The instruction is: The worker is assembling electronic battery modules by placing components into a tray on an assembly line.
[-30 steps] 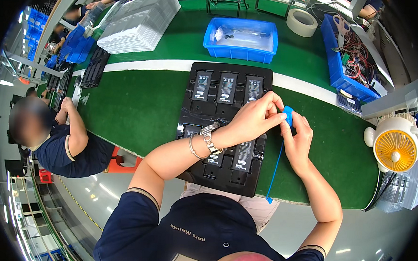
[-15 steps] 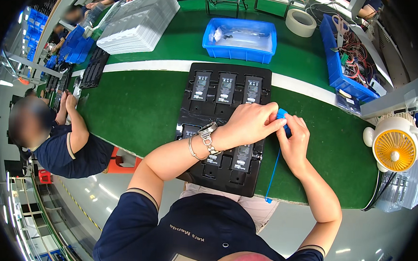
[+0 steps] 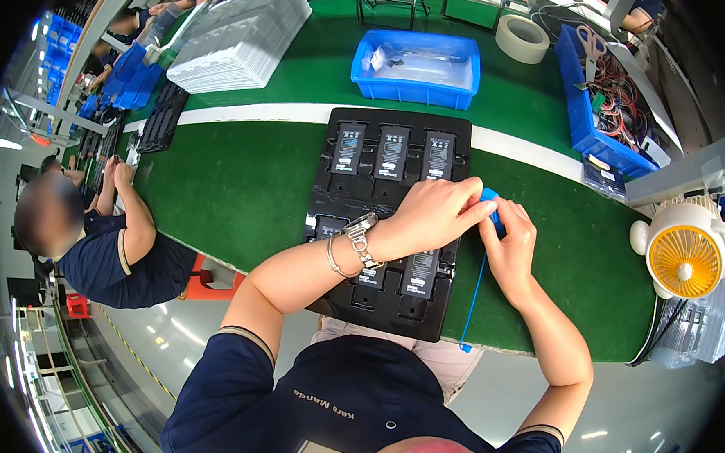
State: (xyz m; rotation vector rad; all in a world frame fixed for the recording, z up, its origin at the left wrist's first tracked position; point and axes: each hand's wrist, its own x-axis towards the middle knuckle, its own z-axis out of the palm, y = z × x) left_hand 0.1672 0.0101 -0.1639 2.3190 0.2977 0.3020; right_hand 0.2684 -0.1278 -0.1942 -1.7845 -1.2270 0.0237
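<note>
1. Head view: a small, bright-blue band lies between the two hands, above the green table, just beside the right edge of a black, glossy, moulded-plastic tray.
2. The left hand reaches across the tray with thumb and fingertips pinched on the band's left side. A silver-coloured metal watch and a thin metal bracelet circle that wrist.
3. The right hand, raised over bare green surface, has its fingers and thumb closed on the band's right side; fingers partly hide the band.
4. A thin blue cord runs from below the band, left of the right hand, to a small blue end piece at the table's near edge.
5. In the tray's pockets sit flat, rectangular black packs; the left forearm and hand cover some. Each visible face bears pale printed text and small symbols, mostly too fine to read.
6. The person's dark navy shirt carries light-coloured lettering on the chest, upside down in this view.
7. Beyond the tray stands a blue rectangular plastic bin.
</note>
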